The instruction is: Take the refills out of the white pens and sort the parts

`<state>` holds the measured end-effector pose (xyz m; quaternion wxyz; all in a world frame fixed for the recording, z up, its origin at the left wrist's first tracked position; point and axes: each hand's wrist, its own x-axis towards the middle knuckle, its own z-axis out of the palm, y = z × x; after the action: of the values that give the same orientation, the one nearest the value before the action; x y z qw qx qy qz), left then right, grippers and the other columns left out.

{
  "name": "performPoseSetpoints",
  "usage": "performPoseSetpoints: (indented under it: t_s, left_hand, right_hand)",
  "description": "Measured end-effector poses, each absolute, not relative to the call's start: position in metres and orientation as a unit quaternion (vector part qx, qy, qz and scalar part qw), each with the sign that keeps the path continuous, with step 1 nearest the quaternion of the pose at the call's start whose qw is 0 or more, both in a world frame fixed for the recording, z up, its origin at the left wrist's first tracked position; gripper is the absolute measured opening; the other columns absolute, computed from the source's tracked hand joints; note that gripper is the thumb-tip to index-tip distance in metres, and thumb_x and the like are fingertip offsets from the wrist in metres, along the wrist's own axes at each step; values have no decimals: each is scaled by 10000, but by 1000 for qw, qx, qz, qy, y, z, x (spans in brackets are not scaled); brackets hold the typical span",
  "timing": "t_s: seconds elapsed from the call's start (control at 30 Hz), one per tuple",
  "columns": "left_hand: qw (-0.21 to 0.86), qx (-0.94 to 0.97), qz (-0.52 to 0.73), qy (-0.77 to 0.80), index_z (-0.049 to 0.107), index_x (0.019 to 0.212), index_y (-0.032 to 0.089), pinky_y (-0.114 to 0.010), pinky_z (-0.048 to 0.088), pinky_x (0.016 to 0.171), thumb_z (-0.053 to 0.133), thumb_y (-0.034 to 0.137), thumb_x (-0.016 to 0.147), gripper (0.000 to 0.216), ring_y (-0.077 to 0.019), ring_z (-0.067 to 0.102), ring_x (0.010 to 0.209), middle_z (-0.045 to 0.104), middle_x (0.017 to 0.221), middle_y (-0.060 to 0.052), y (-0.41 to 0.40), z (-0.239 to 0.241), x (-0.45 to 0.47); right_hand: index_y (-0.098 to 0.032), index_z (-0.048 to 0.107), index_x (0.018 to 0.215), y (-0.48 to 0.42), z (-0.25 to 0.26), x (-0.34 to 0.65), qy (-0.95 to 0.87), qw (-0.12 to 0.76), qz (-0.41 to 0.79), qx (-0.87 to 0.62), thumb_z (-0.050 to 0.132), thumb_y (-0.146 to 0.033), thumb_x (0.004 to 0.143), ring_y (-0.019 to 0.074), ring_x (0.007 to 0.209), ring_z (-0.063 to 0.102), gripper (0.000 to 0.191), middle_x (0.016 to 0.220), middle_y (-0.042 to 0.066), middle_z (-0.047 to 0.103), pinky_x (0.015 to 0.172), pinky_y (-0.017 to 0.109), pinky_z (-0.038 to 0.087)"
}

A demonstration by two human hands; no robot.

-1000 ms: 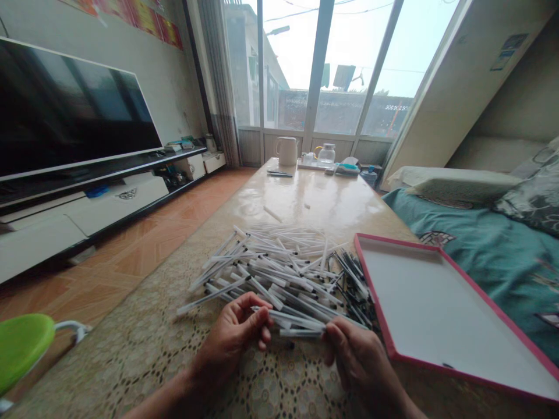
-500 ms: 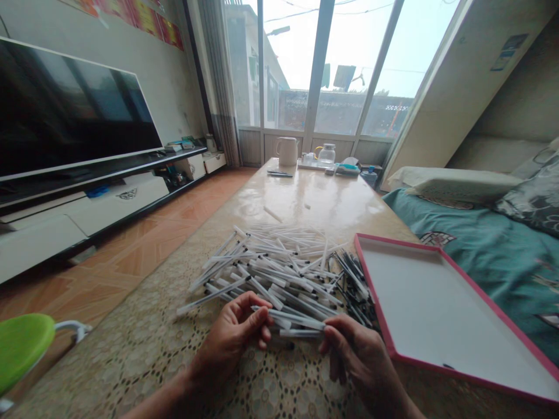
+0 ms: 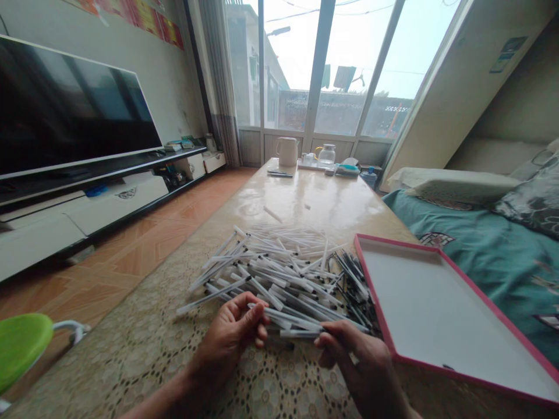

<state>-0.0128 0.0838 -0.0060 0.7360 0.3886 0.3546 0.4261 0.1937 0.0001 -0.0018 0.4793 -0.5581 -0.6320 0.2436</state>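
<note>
Between my hands, just over the near edge of a pile, is a slim white pen (image 3: 293,318), tilted slightly down to the right. My left hand (image 3: 240,326) pinches its left end between thumb and fingers. At its right end, the thumb and forefinger of my right hand (image 3: 356,355) are closed on it; the tip there is partly hidden. Many white pen barrels, several with black ends, lie loosely heaped in the pile (image 3: 279,265) in front of my hands. Dark thin pen parts (image 3: 356,285) lie at the pile's right side.
A shallow white tray with a pink rim (image 3: 379,314) lies at the right, a small dark piece (image 3: 448,366) inside it. At the table's far end stand a beige jug (image 3: 287,152) and a glass pitcher (image 3: 326,155). A green stool (image 3: 24,349) is at left.
Both hands have shifted very slightly, the right one a little downward, with the pen still held between them. The pile and tray look the same.
</note>
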Motion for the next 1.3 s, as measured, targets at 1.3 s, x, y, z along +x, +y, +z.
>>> performPoseSetpoints:
  t_s: [1.3]
  left_hand:
    - [646, 349, 522, 434, 585, 763, 146, -168, 502, 473, 772, 257, 591, 277, -81, 583, 495, 640, 611, 26, 93, 6, -17]
  right_hand:
    - [-158, 505, 867, 26, 6, 250, -535, 350, -136, -756, 384, -369, 865, 204, 601, 564, 243, 724, 91, 598, 533, 289, 408]
